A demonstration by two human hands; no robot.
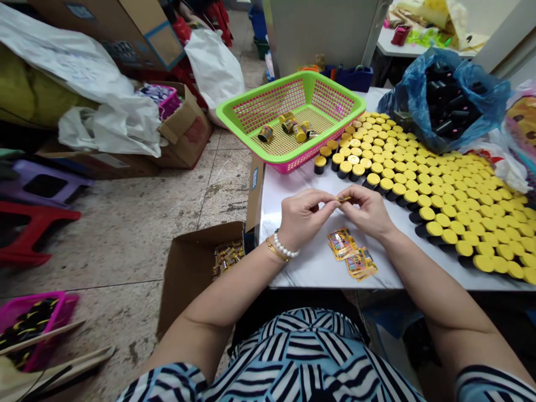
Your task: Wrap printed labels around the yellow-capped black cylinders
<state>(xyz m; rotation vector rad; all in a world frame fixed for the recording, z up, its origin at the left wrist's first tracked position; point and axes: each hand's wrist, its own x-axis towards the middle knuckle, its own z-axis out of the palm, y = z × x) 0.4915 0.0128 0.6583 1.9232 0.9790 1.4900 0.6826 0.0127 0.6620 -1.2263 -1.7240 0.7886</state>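
My left hand (pixel 304 215) and my right hand (pixel 368 209) meet over the white marble table (pixel 293 190), fingers pinched together on a small yellow sticker (pixel 343 198) held between them. Just below my hands lies a small pile of printed yellow stickers (pixel 352 254). To the right, many black bottles with yellow caps (pixel 439 190) stand in rows. A green and pink mesh basket (pixel 251 114) at the table's far end holds several labelled bottles (pixel 291 128).
A blue plastic bag of black bottles (pixel 450 95) sits at the far right. An open cardboard box (pixel 196 268) with sticker packs stands on the floor by the table's left edge. Boxes, white bags, plastic stools (pixel 37 206) and a pink basket (pixel 31 321) crowd the floor on the left.
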